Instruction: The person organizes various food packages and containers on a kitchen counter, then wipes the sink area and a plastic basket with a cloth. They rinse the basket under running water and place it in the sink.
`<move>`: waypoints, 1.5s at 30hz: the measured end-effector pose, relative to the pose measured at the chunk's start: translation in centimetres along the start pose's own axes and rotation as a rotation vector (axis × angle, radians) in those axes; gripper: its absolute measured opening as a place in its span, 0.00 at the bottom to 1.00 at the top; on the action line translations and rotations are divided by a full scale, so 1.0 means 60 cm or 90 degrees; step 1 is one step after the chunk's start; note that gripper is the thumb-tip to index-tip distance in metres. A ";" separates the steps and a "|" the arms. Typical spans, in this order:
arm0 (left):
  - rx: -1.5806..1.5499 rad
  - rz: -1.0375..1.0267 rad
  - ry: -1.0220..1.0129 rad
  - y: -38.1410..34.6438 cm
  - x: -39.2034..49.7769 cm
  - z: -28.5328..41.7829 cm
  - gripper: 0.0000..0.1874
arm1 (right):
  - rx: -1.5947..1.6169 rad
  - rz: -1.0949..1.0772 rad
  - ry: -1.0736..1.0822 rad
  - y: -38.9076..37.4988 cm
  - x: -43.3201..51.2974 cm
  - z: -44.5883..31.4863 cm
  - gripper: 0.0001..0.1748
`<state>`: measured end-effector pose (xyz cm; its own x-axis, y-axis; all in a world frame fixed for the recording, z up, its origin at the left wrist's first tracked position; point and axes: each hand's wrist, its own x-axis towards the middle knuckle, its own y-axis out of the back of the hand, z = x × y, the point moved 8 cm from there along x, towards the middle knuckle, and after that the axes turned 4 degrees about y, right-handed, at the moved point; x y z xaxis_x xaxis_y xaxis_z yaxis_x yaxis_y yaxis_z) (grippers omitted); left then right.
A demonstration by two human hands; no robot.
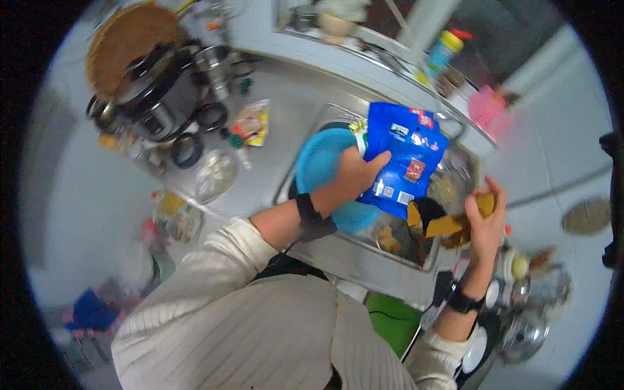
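My left hand (358, 173) grips a large blue plastic packet (407, 146) that bears writing and printed codes. A smaller green and white packet (360, 136) shows at its left edge, partly hidden. My right hand (485, 219) is closed around a mustard-yellow and black object (446, 224), too blurred to name. Its dark, rounded end lies just beside the packet's lower corner; whether they touch I cannot tell. Beneath the left hand stands a light-blue plastic basin (312, 161) inside a stainless-steel sink (414, 261), partly covered by the packet and my arm.
A black electric cooker (161, 112) and a round wooden board (131, 39) stand left on the steel counter (287, 87). A small food packet (253, 122) and a clear plastic bag (217, 173) lie nearer. Above the sink, a windowsill holds a spray bottle (443, 51) and pink basket (490, 112).
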<state>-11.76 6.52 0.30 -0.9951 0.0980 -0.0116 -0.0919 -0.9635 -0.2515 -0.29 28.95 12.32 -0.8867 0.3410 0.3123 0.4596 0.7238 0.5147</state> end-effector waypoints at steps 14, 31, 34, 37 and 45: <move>0.204 0.491 -0.230 0.101 0.115 -0.048 0.15 | 0.328 -0.069 -0.114 0.110 -0.148 0.070 0.40; 0.475 0.639 0.021 0.207 0.181 -0.139 0.46 | 0.081 0.139 -0.308 0.219 -0.325 0.142 0.35; 0.410 0.604 0.043 0.259 0.211 -0.181 0.40 | -0.284 0.082 -0.259 0.258 -0.367 0.200 0.36; 0.393 0.611 -0.041 0.305 0.215 -0.174 0.21 | -0.516 -0.018 -0.311 0.244 -0.382 0.221 0.38; -0.020 0.240 0.012 0.168 0.124 -0.154 0.26 | -0.616 0.056 -0.617 0.238 -0.466 0.325 0.42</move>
<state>-19.76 -0.18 -11.25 -0.9582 -0.2567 -0.1266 0.2816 -0.9246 -0.2565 30.11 41.47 -4.65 -0.3500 0.9314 -0.1000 0.0127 0.1114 0.9937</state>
